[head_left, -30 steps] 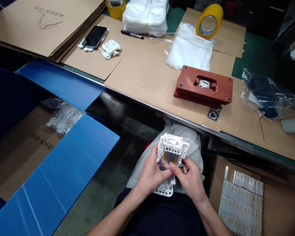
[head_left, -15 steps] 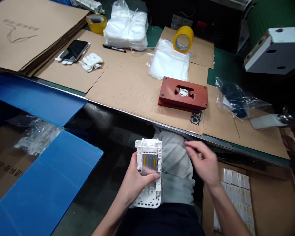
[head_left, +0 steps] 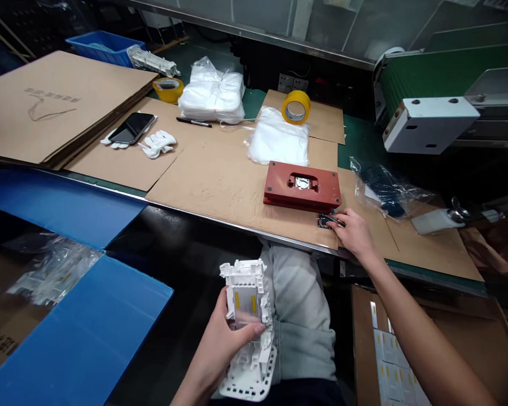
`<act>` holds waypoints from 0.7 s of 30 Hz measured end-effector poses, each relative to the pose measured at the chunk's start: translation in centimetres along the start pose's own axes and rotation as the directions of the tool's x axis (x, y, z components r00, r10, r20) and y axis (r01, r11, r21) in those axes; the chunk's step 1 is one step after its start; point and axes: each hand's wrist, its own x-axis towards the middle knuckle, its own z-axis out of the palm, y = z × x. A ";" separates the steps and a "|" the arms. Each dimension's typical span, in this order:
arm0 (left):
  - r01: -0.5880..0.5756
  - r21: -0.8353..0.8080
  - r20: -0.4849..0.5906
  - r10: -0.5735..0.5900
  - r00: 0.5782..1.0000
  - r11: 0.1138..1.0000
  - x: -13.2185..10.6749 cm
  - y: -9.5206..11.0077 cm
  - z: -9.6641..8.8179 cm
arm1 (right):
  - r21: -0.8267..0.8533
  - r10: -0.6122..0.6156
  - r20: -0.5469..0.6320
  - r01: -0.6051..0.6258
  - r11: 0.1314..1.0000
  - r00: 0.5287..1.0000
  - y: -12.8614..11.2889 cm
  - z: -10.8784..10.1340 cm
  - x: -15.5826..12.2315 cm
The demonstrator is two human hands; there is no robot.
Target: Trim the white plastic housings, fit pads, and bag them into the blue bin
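Note:
My left hand (head_left: 224, 341) grips a white plastic moulded part (head_left: 249, 327) with yellow strips, held low over my lap. My right hand (head_left: 354, 231) is stretched out to the workbench and rests on the cardboard sheet (head_left: 220, 180) just in front of the red fixture block (head_left: 302, 186). Its fingertips pinch a small dark item (head_left: 327, 221) beside the block's near edge; I cannot make out what it is. A small metal piece sits in the block's recess.
A blue corrugated box (head_left: 80, 332) with bagged parts stands at my left. A carton of white parts (head_left: 389, 361) sits at lower right. On the bench lie yellow tape (head_left: 295, 106), white bags (head_left: 279, 144), a phone (head_left: 130, 127), gloves (head_left: 157, 143), a pen (head_left: 193, 122) and a press head (head_left: 427, 121).
My right hand left the white part and reached up to the bench in front of the red block. My left hand kept the part and lowered it. The view tilted up.

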 end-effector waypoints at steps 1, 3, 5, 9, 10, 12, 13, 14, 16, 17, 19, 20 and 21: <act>0.000 -0.035 0.008 0.001 1.000 0.999 -0.1 0.0 0.0 | 0.003 -0.007 -0.038 0.007 1.000 0.999 -0.2 -0.2 0.0; 0.005 -0.116 0.005 -0.004 1.000 0.993 -0.1 -0.1 0.0 | 0.014 -0.012 -0.145 0.014 1.000 0.989 -0.8 -0.8 -0.2; 0.004 -0.211 -0.010 -0.007 1.000 0.977 -0.1 -0.2 0.0 | 0.032 -0.002 -0.264 0.011 0.999 0.965 -2.0 -1.6 -0.7; -0.052 -0.284 -0.048 0.040 0.998 0.958 0.4 -0.7 -0.3 | 0.232 0.230 -0.484 -0.129 0.964 0.844 -6.5 -3.2 -2.9; -0.085 -0.264 -0.060 0.071 0.996 0.961 0.5 -0.9 -0.4 | 0.371 0.357 -0.471 -0.186 0.910 0.807 -8.1 -3.4 -3.9; -0.176 -0.184 -0.090 0.161 0.983 0.967 0.7 -1.1 -0.5 | 0.667 0.587 -0.263 -0.295 0.684 0.766 -11.3 -3.6 -6.1; -0.224 -0.126 -0.103 0.211 0.972 0.967 0.8 -1.2 -0.5 | 0.759 0.638 -0.097 -0.358 0.543 0.764 -13.0 -3.5 -7.3; -0.265 -0.058 -0.108 0.258 0.960 0.962 0.9 -1.2 -0.5 | 0.803 0.654 0.059 -0.425 0.418 0.754 -14.6 -3.5 -8.6; -0.322 0.081 -0.104 0.329 0.939 0.943 0.9 -1.1 -0.4 | 0.799 0.617 0.312 -0.551 0.241 0.722 -17.5 -3.3 -10.8; -0.338 0.140 -0.103 0.353 0.930 0.931 0.9 -1.1 -0.3 | 0.784 0.582 0.399 -0.593 0.185 0.709 -18.7 -3.1 -11.7; -0.355 0.232 -0.110 0.387 0.916 0.906 0.8 -1.2 -0.2 | 0.761 0.508 0.508 -0.639 0.113 0.695 -20.5 -2.7 -12.9; -0.360 0.267 -0.119 0.401 0.908 0.894 0.8 -1.3 -0.1 | 0.757 0.483 0.536 -0.648 0.088 0.692 -21.2 -2.4 -13.2; -0.362 0.295 -0.125 0.411 0.903 0.884 0.8 -1.5 -0.1 | 0.756 0.467 0.553 -0.651 0.066 0.690 -21.7 -2.2 -13.4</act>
